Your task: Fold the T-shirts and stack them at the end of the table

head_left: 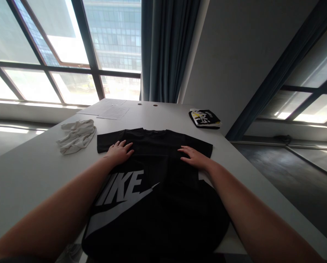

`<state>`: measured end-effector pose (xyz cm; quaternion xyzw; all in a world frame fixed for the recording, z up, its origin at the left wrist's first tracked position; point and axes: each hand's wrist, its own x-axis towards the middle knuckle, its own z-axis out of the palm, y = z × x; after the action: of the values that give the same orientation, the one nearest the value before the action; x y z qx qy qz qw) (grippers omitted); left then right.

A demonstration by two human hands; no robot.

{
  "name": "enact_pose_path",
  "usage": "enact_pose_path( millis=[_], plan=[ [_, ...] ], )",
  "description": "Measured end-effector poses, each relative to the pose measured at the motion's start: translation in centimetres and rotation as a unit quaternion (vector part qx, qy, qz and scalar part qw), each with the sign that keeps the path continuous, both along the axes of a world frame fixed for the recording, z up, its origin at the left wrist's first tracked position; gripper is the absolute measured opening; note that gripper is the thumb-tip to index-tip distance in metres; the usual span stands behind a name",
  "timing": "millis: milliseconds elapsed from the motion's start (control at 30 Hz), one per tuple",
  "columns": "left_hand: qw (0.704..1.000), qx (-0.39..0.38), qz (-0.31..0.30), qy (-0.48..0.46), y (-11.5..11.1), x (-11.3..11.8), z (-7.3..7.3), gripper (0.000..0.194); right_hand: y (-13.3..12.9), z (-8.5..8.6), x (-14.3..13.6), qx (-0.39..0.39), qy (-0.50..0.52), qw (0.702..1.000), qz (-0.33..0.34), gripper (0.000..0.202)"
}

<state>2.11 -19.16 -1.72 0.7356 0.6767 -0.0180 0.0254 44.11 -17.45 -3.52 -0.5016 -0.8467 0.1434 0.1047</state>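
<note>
A black T-shirt with a large grey-white printed logo lies spread on a white table, its neckline toward the far side and both short sleeves out to the sides. Its lower part reaches the near table edge. My left hand rests on the upper left of the shirt, near the sleeve, with fingers spread. On the upper right, my right hand lies flat with its fingers stretched toward the shirt's middle. Neither hand grips the cloth.
A crumpled white cloth lies left of the shirt. Beyond it are sheets of paper. Folded printed garments sit at the far right of the table. Behind stand windows and a blue-grey curtain.
</note>
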Motion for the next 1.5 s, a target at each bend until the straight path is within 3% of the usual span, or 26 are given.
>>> enact_pose_path(
  millis=[867,933,1133,1267,1500],
  plan=[
    [0.999,-0.001,-0.032,-0.028,0.6,-0.5,-0.9,0.068,0.2,-0.3,0.1,0.007,-0.009,1.0,0.004,0.056],
    [0.997,0.017,-0.067,-0.029,0.6,-0.5,-0.8,0.066,0.0,0.0,-0.2,0.013,-0.016,1.0,0.002,0.055],
    [0.958,0.033,-0.27,-0.088,-0.1,0.2,-0.4,0.058,-1.5,1.8,-2.0,0.07,-0.025,0.996,0.039,0.043],
    [0.956,0.002,-0.276,-0.099,-0.2,0.4,-0.5,0.057,-2.4,2.1,-3.2,0.05,0.001,0.995,0.084,0.045],
    [0.957,0.001,-0.27,-0.101,0.2,-0.1,-1.0,0.059,-1.9,1.2,-3.1,0.008,0.01,0.996,0.089,0.049]
  ],
)
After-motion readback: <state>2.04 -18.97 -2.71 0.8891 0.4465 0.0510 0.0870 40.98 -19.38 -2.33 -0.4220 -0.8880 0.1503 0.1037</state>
